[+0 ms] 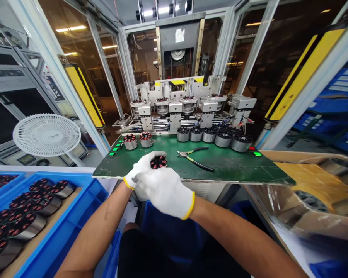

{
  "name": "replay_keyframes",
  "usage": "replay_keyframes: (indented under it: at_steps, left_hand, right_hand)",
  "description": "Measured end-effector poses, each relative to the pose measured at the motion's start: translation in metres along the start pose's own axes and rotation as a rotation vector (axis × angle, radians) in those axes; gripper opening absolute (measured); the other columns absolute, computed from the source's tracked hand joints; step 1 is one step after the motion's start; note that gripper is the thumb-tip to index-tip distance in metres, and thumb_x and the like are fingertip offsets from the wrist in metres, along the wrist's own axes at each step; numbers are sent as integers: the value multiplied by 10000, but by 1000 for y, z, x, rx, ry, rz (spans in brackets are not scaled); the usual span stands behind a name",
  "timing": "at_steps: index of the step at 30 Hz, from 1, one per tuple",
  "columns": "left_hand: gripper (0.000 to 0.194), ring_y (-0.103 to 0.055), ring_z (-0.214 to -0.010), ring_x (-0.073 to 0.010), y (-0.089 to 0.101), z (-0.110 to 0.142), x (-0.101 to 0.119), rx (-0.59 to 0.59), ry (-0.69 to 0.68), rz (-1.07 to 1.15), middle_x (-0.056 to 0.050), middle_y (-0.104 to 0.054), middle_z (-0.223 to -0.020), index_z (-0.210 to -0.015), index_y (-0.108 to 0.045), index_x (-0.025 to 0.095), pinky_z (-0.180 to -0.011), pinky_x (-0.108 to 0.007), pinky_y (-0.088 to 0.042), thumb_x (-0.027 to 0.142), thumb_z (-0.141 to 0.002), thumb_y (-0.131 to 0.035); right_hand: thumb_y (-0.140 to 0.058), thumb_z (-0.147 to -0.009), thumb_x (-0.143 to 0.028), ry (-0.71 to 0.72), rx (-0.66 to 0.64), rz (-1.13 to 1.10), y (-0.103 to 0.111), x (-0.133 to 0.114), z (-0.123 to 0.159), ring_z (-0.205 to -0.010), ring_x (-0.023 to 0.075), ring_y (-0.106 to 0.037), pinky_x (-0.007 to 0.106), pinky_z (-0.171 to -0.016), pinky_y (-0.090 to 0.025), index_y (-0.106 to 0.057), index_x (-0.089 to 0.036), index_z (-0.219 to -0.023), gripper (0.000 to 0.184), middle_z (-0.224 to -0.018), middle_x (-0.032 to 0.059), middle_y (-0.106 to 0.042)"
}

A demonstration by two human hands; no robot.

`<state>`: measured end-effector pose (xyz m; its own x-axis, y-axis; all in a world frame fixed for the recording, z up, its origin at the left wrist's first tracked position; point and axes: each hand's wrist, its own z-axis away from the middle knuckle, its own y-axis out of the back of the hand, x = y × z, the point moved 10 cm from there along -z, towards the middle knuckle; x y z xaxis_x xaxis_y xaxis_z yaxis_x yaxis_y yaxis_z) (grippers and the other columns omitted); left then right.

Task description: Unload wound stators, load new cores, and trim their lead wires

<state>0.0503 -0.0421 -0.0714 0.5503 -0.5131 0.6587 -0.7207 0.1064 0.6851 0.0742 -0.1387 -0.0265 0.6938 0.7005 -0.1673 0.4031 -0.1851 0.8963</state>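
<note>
In white gloves with yellow cuffs, both hands meet over the front edge of the green worktop [234,166]. My left hand [142,165] is wrapped round a wound motor stator [159,162] with a black top and copper coils. Nearer to me, my right hand [167,190] is closed against the stator's near side; its fingertips and anything in them are hidden. Right of the hands lie cutting pliers [195,156] with green and black handles. Two wound stators [131,142] stand at the worktop's back left, and several bare stator cores [223,138] at its back right.
Behind the worktop a winding machine [175,112] carries several stators. Yellow light guards [85,96] flank it. A blue crate [88,204] of wound stators sits at the left, below a white fan [47,134]. At the right is a cardboard box [330,156] with cores.
</note>
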Motion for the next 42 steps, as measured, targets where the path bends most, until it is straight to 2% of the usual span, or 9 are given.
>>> replay_keyframes:
  at_steps: [3,6,9,11,17,22,28,38,42]
  left_hand:
    - [539,-616,-1035,-226,-1,-2,2,-76,-63,45,-36,-659,-1146,-1151,-596,207,-939,-328,-475,225,-618,-677]
    - [568,-614,-1022,-222,-3,-4,3,-133,-86,71,-28,-659,-1120,-1139,-598,202,-923,-321,-477,212,-580,-700]
    - [604,-624,-926,-203,-4,-5,3,-159,-60,93,-13,-663,-1037,-1152,-584,189,-826,-286,-501,219,-564,-718]
    - [586,-618,-867,-186,-4,-5,3,-152,-32,101,6,-657,-980,-1137,-584,189,-765,-264,-502,212,-566,-713]
    - [610,-595,-894,-197,-3,-5,-3,-135,9,87,23,-639,-972,-1087,-585,180,-816,-274,-481,203,-501,-751]
    - [641,-603,-922,-209,-4,-6,-5,-142,14,87,20,-646,-1008,-1142,-584,181,-834,-279,-477,220,-520,-737]
    - [664,-599,-993,-224,-6,-7,-7,-151,1,102,2,-642,-1094,-1146,-583,199,-920,-307,-453,218,-504,-750]
    - [587,-598,-956,-220,-6,-6,-3,-159,-5,179,-11,-644,-1049,-1115,-567,175,-894,-312,-469,252,-550,-708]
    - [485,-595,-982,-225,-5,-5,2,-163,-38,281,-24,-647,-1057,-1098,-576,172,-926,-333,-460,259,-623,-626]
  right_hand:
    - [-497,-859,-173,15,-49,67,-2,3,24,-718,201,-632,265,-628,-426,-631,-169,-1094,271,-871,84,-687]
    - [-474,-915,-231,-50,54,-198,10,36,30,-724,163,-633,238,-672,-432,-666,-170,-1049,242,-841,61,-697]
    - [-476,-902,-213,-148,171,-539,17,81,24,-779,134,-627,220,-733,-453,-689,-157,-1013,247,-896,34,-703]
    - [-492,-871,-200,-200,199,-647,12,106,16,-770,130,-615,234,-765,-463,-699,-150,-995,247,-871,20,-699]
    - [-506,-836,-291,-267,292,-944,-10,140,0,-616,121,-554,236,-592,-464,-706,-126,-910,270,-709,26,-642]
    - [-529,-820,-307,-300,300,-1085,-16,144,-4,-520,97,-480,204,-496,-413,-707,-119,-904,272,-579,-1,-560]
    - [-522,-828,-305,-304,343,-1093,-2,142,1,-488,75,-426,187,-456,-369,-707,-113,-912,280,-603,-3,-559]
    - [-486,-863,-330,-302,337,-889,-15,143,3,-667,136,-572,241,-620,-468,-701,-135,-928,298,-726,27,-639]
    - [-456,-901,-366,-361,338,-696,0,141,12,-784,159,-608,263,-724,-472,-651,-157,-1091,343,-878,41,-677]
